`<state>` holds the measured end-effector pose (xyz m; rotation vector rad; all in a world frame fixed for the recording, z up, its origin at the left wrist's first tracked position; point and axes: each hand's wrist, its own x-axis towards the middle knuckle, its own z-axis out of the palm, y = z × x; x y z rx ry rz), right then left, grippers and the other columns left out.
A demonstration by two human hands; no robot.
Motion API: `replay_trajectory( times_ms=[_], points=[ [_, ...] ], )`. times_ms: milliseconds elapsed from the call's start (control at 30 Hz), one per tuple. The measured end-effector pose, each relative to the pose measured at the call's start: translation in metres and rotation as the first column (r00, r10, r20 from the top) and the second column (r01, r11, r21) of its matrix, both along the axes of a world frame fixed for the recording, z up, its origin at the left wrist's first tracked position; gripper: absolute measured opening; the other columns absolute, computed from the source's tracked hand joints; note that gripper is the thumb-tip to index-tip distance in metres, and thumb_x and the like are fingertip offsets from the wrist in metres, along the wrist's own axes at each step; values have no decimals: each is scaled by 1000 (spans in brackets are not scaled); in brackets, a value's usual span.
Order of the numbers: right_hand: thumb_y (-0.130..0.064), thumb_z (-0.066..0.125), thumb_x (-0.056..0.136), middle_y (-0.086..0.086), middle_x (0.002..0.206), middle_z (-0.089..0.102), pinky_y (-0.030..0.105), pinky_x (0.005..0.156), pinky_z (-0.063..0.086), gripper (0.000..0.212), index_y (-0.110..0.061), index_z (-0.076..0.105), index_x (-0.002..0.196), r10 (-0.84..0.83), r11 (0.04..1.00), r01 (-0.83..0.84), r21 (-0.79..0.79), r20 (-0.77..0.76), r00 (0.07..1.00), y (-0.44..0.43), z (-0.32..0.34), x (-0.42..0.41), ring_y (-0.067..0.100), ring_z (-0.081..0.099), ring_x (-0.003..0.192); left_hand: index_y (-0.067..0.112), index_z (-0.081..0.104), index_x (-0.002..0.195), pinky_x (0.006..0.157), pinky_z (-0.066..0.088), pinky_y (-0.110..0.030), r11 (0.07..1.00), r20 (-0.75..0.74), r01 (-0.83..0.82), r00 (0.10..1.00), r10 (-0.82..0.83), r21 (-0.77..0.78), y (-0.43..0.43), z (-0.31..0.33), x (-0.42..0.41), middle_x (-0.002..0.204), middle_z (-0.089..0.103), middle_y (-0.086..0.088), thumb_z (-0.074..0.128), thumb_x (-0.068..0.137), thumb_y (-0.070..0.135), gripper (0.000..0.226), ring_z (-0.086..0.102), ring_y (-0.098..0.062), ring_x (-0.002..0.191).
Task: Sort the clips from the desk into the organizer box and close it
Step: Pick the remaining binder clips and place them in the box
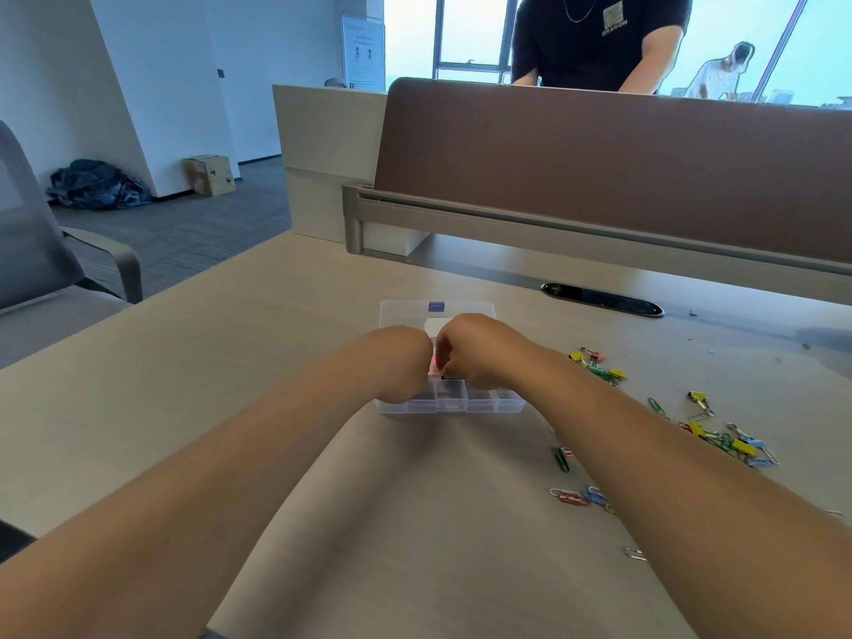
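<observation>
A clear plastic organizer box (479, 402) with small compartments sits mid-desk, its lid (405, 312) open and lying back with a purple latch. Both my hands hover over the box, close together. My left hand (400, 362) is curled with its fingers hidden. My right hand (477, 349) pinches a small pink clip (434, 361) over the box's middle; a dark item shows just below it. Coloured binder clips (599, 367) and another pile of clips (726, 438) lie on the desk to the right. Loose paper clips (576, 496) lie nearer me.
A brown partition (599, 168) runs along the desk's back, with a black cable slot (604, 299) before it. A person in a black shirt (594, 39) stands behind the partition. A grey chair (41, 251) stands at the left.
</observation>
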<state>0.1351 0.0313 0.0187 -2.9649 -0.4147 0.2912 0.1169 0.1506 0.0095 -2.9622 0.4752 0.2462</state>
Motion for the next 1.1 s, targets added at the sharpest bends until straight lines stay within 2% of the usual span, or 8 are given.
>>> replay_trajectory(
  times_ms=[200,300,433,567,733,867,967,1100],
  points=[
    [-11,68,89,9,113,67,35,95,53,29,-13,69,117,29,999,-30,19,35,999,-3,4,-4,27,64,99,8,69,102,70,41,-27,995,-17,-20,1000,18,-94,1,-1,-1,87,60,-6,44,93,12,26,53,-21,78],
    [-12,68,89,9,112,68,33,92,53,27,-12,70,115,36,999,-37,30,59,998,-4,6,-6,26,64,98,7,69,99,68,41,-28,994,-20,-29,999,27,-108,3,0,0,89,62,-8,44,92,9,26,53,-22,77],
    [-12,68,89,10,108,68,26,79,47,25,-11,71,113,56,996,-60,63,71,996,-6,8,-9,25,64,95,8,70,99,70,44,-28,989,-29,-40,999,36,-146,4,-2,0,94,66,-9,45,92,11,25,56,-22,79],
    [-10,67,89,9,112,67,27,82,49,26,-11,69,115,51,996,-56,72,70,996,-8,7,-8,26,63,98,11,63,85,70,42,-28,984,-35,-39,999,34,-175,3,-3,0,74,56,-2,47,92,13,18,54,-21,77],
    [-10,66,90,8,111,67,25,80,48,22,-12,71,111,52,994,-60,95,89,995,-11,5,-7,24,64,98,12,55,73,67,42,-28,986,-21,-55,998,53,-159,2,-3,1,72,52,-2,47,91,10,19,52,-21,74],
    [-11,66,91,6,112,68,25,80,48,22,-15,72,112,54,993,-60,102,68,996,-12,5,-8,23,64,99,7,61,85,70,47,-30,979,-5,-76,997,77,-191,3,-4,1,85,62,-7,49,89,9,14,57,-23,78],
    [-13,68,90,2,113,68,24,79,45,22,-22,73,109,75,991,-81,110,61,995,-14,3,-9,21,63,99,8,69,96,73,49,-29,971,-5,-82,997,83,-222,3,-4,1,93,66,-9,50,89,10,20,60,-23,82],
    [-15,67,91,3,110,69,26,80,47,21,-21,74,110,67,989,-71,127,41,997,-12,2,-8,22,63,97,10,66,86,68,43,-27,971,-2,-76,997,77,-228,3,-2,-1,87,64,-10,49,90,8,17,55,-21,75]
  ],
)
